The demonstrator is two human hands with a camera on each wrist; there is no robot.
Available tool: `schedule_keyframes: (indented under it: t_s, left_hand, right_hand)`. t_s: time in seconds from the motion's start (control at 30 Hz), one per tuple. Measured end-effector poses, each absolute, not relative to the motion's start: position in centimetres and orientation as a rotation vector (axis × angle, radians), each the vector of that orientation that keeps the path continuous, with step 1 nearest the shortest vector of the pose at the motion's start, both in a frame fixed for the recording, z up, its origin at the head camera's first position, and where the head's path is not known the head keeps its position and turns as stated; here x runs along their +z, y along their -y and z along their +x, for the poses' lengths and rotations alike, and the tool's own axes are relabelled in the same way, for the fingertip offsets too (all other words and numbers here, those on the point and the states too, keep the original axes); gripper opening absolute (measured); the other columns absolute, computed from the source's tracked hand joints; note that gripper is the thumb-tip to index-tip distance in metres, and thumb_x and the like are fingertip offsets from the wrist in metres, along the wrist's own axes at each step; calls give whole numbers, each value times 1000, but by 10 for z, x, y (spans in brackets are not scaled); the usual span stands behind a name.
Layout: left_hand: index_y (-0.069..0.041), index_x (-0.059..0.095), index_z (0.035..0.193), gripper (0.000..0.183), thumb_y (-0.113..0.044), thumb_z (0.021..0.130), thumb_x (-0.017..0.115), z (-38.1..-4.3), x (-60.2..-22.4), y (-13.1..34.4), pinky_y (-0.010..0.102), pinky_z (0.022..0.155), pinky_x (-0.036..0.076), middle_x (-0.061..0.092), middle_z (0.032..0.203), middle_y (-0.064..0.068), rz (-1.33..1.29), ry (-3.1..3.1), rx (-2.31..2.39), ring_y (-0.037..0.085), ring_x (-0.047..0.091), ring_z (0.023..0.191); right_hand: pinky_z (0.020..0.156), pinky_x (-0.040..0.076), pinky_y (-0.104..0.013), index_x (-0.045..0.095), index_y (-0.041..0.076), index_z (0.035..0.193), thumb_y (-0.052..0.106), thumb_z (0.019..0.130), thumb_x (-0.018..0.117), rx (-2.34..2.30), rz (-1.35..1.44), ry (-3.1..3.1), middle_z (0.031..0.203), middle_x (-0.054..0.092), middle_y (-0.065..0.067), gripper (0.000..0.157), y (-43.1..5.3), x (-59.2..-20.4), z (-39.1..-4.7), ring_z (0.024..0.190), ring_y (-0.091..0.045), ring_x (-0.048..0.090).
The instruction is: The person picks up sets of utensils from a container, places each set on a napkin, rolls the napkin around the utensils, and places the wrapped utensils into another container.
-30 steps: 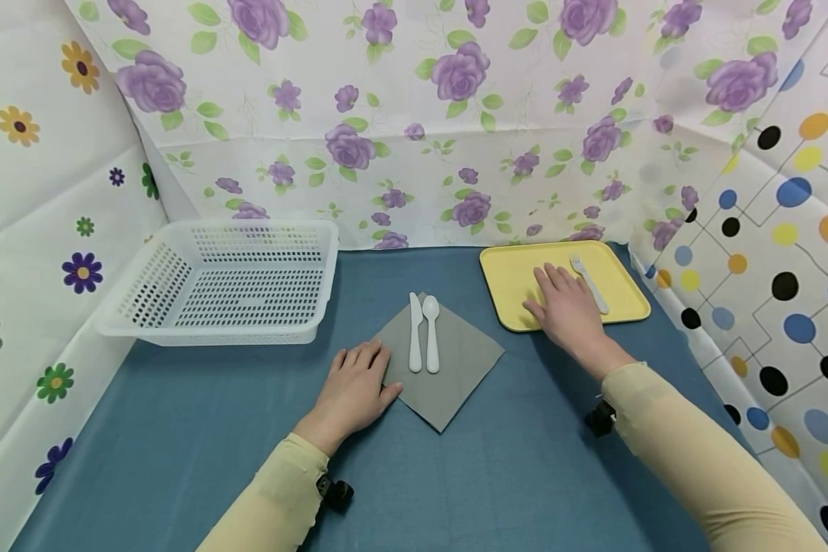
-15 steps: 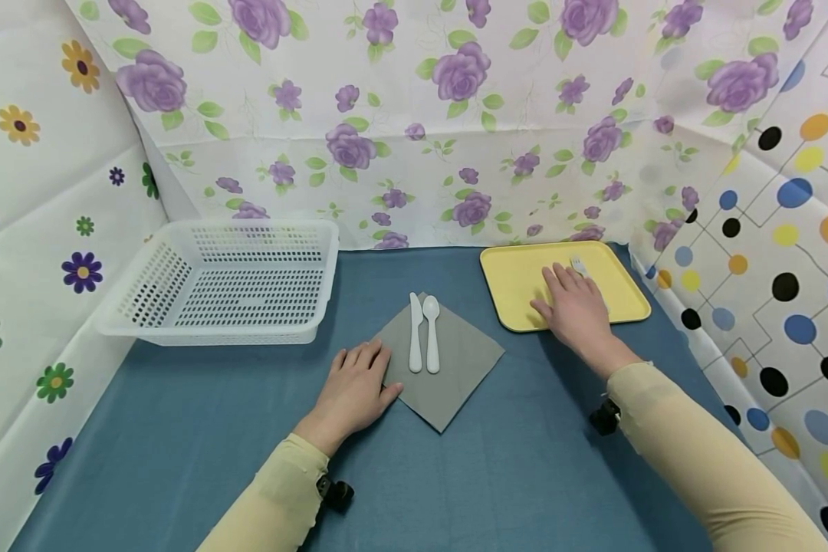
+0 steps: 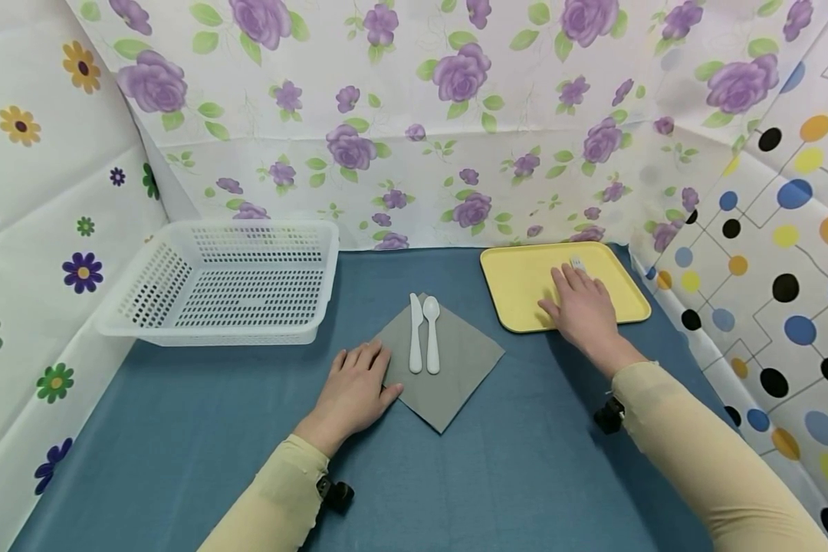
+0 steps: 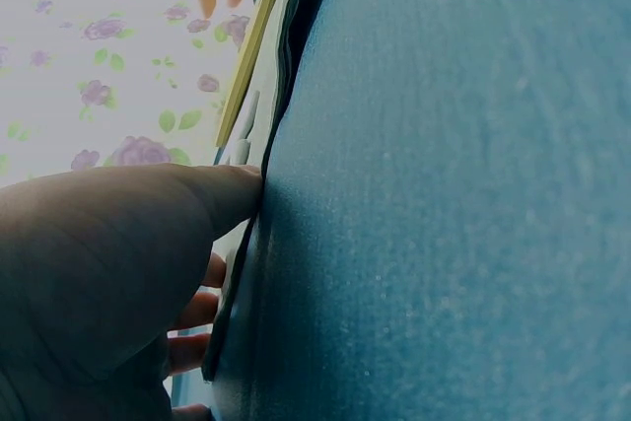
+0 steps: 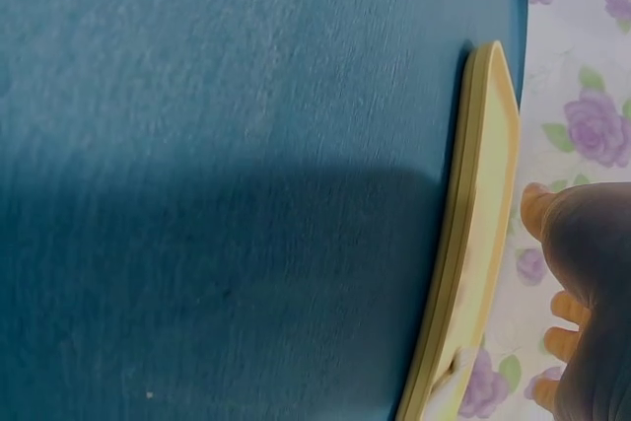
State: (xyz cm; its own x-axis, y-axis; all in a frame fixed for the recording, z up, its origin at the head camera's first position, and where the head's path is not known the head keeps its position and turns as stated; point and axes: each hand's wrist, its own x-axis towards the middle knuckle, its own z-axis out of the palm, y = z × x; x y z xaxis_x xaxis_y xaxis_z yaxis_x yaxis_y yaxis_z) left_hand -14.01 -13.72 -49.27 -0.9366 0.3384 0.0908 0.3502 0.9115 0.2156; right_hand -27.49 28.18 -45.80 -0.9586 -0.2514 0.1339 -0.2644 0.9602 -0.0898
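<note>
Covering most of the fork, the flat right hand grips nothing.

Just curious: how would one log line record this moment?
left hand: rests on grey napkin | right hand: flat over white fork on yellow tray

Basket at back left of table, tray at back right, napkin in the middle btwn them, nearer the front. Knife & spoon lie side by side on napkin, knife on left. Left hand flat on napkin's left corner. Right hand on tray, over fork, w/ only the tines showing behind fingertips.
</note>
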Motion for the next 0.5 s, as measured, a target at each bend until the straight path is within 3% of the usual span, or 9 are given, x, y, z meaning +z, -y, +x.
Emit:
schedule_keyframes:
  t_s: [0.5]
  left_hand:
    - [-2,54,161,66,-43,111,69,-138,-487,136,65,125,34,48,166,22,-529,3057,-334,43,45,153]
  right_hand:
    - [128,19,-73,33,-5,170,37,115,62,141,336,3019,175,28,-32,75,-294,-459,-278,161,-52,26]
